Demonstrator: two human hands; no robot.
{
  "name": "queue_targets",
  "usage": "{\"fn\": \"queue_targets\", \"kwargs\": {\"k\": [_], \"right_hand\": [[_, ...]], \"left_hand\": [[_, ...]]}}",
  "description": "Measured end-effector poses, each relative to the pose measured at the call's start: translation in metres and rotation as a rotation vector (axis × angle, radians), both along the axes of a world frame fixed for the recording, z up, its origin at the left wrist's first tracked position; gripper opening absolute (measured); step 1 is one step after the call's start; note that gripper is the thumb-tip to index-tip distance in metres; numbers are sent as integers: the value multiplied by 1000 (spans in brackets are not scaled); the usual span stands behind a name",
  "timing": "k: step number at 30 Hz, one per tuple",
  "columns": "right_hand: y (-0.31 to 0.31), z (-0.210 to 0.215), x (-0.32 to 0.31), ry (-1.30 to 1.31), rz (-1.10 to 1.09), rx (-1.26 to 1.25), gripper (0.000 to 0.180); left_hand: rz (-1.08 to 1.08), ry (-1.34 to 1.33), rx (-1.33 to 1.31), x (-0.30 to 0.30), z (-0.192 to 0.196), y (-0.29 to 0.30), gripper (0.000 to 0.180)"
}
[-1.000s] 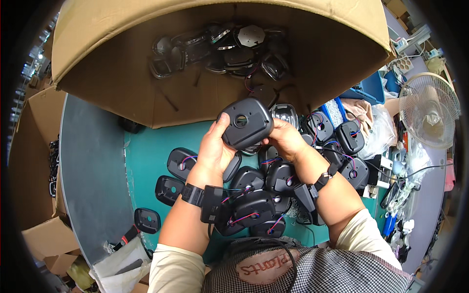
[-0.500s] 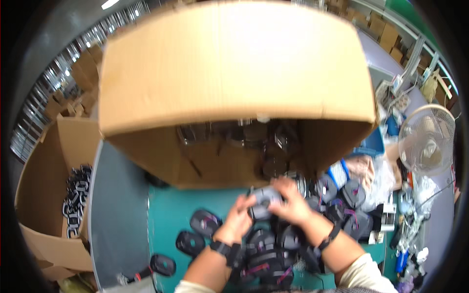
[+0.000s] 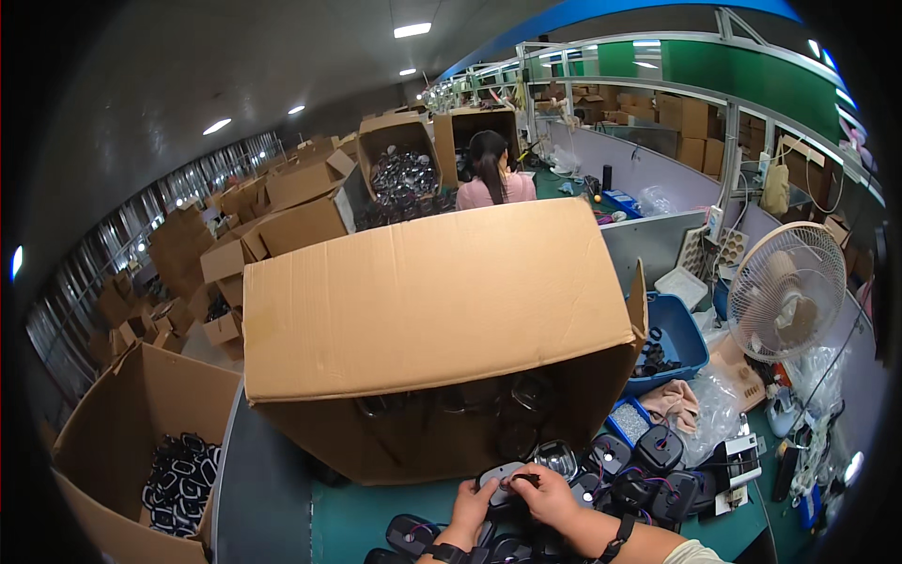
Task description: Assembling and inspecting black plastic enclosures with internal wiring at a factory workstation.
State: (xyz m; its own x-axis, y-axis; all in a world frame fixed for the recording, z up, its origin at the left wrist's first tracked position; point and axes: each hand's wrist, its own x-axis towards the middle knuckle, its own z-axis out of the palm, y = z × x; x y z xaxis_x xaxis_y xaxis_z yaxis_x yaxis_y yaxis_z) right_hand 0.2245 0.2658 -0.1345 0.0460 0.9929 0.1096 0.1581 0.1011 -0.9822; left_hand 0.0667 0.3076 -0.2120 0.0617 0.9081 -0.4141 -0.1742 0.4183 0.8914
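Low in the view, my left hand [image 3: 470, 509] grips a rounded grey plastic housing [image 3: 498, 473] by its side, thumb on its flat face. My right hand [image 3: 554, 500] is closed at the housing's right edge, pinching a small dark piece [image 3: 529, 479] whose kind I cannot make out. Similar black housings with coloured wires lie around: one housing [image 3: 411, 534] to the left, another housing [image 3: 660, 447] among several on the right. Just beyond my hands, a large cardboard box [image 3: 442, 301] lies on its side, its opening toward me, with clear-and-dark parts inside.
At left stands an open carton [image 3: 85, 479] of black-and-white frames. To the right are a blue bin [image 3: 691, 343] with black parts, a small blue tray [image 3: 629, 420] of small pieces, a cloth [image 3: 672, 402] and a fan [image 3: 787, 291]. A person in pink [image 3: 493, 179] sits farther back.
The view has tilted up, so the big box and my hands appear lower and the room behind shows. My left hand still holds the grey housing; my right fingers now pinch at its edge.
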Motion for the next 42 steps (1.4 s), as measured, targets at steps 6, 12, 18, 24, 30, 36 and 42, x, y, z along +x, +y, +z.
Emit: {"fn": "queue_targets", "kwargs": {"k": [6, 12, 18, 24, 30, 36, 42], "right_hand": [[-40, 54, -16, 32, 281, 63, 18], [-93, 90, -23, -47, 515, 462, 23], [-126, 68, 10, 330, 259, -9, 53], [-167, 67, -1, 964, 420, -582, 55], [-196, 42, 13, 1178, 266, -717, 56], [-213, 36, 33, 1228, 248, -582, 50], [-238, 64, 45, 1036, 211, -210, 52]], "left_hand": [[192, -425, 40, -4, 40, -20, 42], [116, -672, -76, -29, 117, -80, 54], [19, -801, 97, -69, 147, -151, 61], [-42, -474, 202, -45, 158, -234, 48], [-179, 254, 553, -25, 173, -276, 66], [-260, 892, 1361, -10, 214, -295, 67], [-312, 137, 729, 6, 184, -314, 66]]}}
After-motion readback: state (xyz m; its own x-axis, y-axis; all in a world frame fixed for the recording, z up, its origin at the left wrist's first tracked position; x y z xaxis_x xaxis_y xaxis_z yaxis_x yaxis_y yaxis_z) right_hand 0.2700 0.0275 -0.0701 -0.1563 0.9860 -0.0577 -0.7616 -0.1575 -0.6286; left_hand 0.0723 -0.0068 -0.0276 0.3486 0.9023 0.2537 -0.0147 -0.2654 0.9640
